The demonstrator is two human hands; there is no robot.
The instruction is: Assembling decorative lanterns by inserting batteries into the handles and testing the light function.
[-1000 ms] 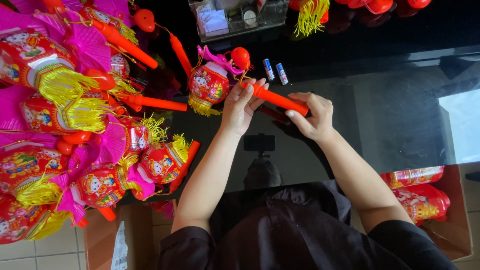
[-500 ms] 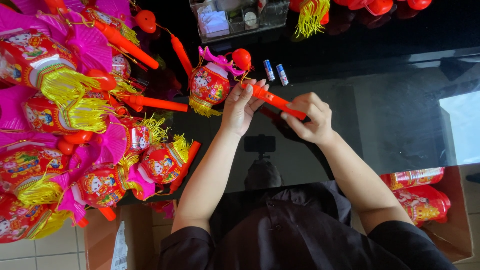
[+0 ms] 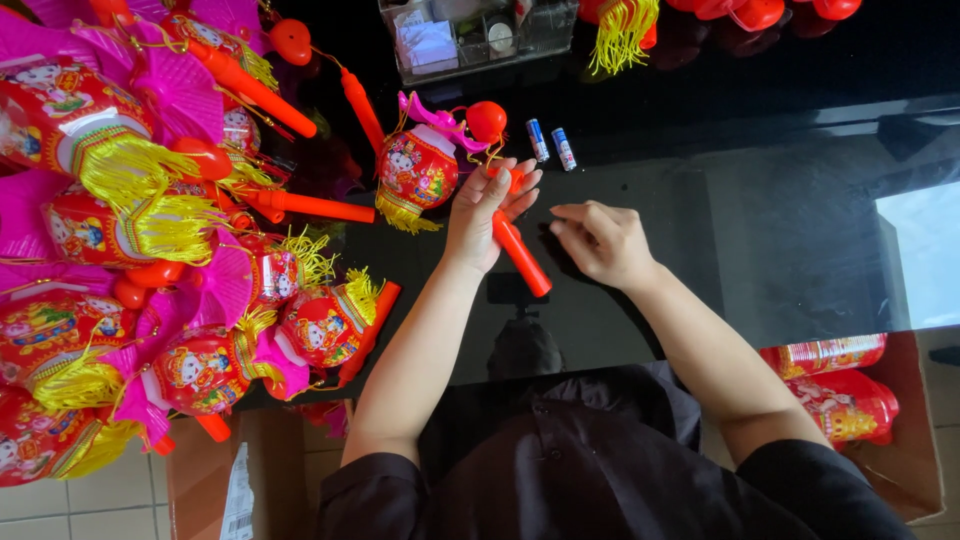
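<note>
Item: orange lantern handle [image 3: 520,253], a plastic stick lying slanted over the black glass table [image 3: 760,230]. My left hand [image 3: 487,208] grips its upper end, fingers curled round it. My right hand [image 3: 603,240] rests just beside, loosely curled, holding nothing. Attached: small red lantern [image 3: 418,168]. Near: two batteries [image 3: 551,145], well clear of the lantern pile [image 3: 150,250]. Risk, I judge: the batteries rolling if the stick swings.

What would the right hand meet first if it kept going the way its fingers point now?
The right hand points left across the black glass table. First in that line is probably the red stick handle held in the left hand. The two batteries lie farther up, off that line. Depth is uncertain.
</note>
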